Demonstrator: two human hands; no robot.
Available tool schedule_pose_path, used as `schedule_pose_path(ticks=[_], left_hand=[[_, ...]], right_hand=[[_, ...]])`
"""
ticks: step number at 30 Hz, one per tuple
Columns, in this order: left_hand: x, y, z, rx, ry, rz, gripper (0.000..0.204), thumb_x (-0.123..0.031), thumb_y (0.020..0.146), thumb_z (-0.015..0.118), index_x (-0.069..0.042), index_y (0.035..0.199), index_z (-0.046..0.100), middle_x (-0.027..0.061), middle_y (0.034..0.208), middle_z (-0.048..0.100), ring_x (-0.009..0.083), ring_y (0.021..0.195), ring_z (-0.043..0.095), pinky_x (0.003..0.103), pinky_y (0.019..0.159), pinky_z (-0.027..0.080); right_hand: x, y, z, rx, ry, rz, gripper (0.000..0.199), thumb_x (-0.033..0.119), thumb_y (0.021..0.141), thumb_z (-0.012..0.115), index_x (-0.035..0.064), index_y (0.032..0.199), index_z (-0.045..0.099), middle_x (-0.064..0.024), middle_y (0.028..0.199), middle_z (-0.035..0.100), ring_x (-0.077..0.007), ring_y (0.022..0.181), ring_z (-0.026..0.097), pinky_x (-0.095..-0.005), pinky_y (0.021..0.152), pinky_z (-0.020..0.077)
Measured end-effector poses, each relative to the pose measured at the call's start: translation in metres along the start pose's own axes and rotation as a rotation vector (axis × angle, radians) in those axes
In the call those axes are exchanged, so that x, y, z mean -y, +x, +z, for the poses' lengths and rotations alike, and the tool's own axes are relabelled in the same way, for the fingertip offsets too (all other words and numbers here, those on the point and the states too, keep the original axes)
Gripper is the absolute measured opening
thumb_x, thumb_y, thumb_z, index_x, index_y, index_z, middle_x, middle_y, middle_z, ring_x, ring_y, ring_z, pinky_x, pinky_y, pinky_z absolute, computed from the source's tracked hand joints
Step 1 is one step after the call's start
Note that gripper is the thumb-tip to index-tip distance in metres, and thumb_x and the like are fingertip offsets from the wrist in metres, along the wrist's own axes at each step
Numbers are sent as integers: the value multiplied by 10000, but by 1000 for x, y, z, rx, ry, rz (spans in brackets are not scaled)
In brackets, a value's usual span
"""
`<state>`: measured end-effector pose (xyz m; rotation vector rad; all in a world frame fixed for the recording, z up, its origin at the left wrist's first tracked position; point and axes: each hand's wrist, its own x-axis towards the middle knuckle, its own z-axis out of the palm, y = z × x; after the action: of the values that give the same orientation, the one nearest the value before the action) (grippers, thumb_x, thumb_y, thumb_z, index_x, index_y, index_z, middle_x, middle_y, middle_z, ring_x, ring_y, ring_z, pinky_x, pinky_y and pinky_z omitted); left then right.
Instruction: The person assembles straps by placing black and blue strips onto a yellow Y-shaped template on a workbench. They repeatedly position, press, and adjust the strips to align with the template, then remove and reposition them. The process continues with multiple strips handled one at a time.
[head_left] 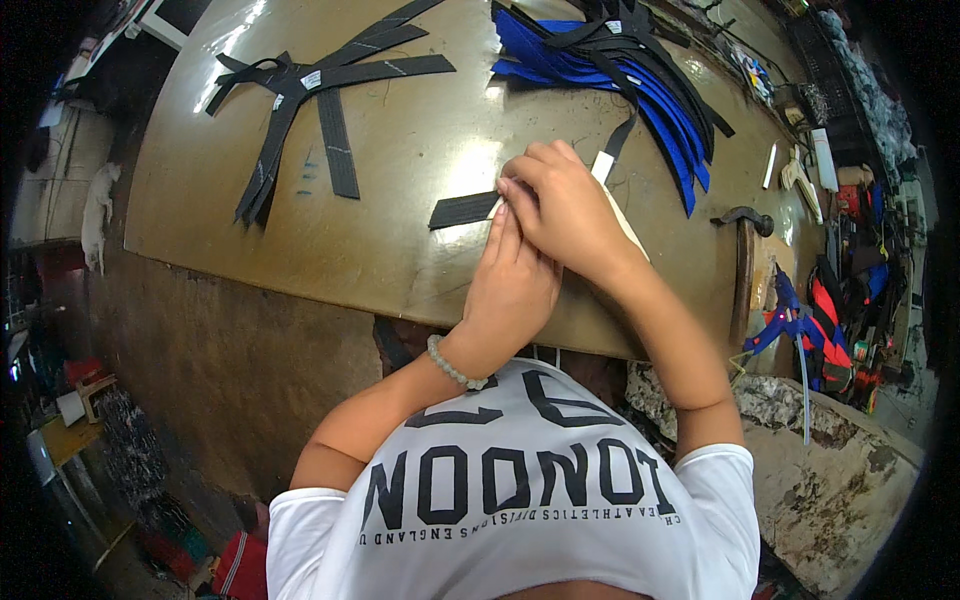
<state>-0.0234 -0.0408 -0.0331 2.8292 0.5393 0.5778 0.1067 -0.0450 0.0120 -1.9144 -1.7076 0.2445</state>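
Near the table's front edge, both hands meet over a black webbing strap [463, 210]; its wide flat end sticks out to the left. My right hand [563, 205] lies across the strap, fingers bent and closed on it, thumb and fingertips pinching near the strap's middle. Below it, my left hand [512, 280] has its fingers pressed together, their tips against the strap and a bit of cream material. A cream strip [628, 225] runs out from under my right hand. Beyond that hand, a narrow black band with a white end [602, 166] leads up toward the pile.
A bundle of black straps [290, 82] lies spread at the far left of the table [400, 265]. Blue and black straps [640, 90] are heaped at the far right. A dark curved tool [745, 218], a white plastic piece [800, 185] and a blue glue gun [785, 318] are on the right.
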Motion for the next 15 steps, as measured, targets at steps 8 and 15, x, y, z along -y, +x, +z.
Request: schedule_pose_path(ticks=[8, 15], left_hand=[[6, -12, 0, 84, -465, -176, 520, -266, 888, 618, -32, 1346, 543, 230, 1380, 532, 396, 1335, 450, 480, 1120, 348], [9, 12, -15, -79, -101, -1, 503, -240, 896, 647, 44, 1300, 548, 218, 1305, 550, 392, 1250, 492, 476, 1029, 408]], right_hand=[[30, -8, 5, 210, -126, -208, 74, 32, 725, 632, -2, 774, 675, -152, 859, 631, -312, 916, 601, -404, 790, 529], [-25, -39, -55, -178, -171, 309, 235, 199, 924, 639, -24, 971, 583, -187, 834, 592, -411, 885, 576, -491, 825, 469]])
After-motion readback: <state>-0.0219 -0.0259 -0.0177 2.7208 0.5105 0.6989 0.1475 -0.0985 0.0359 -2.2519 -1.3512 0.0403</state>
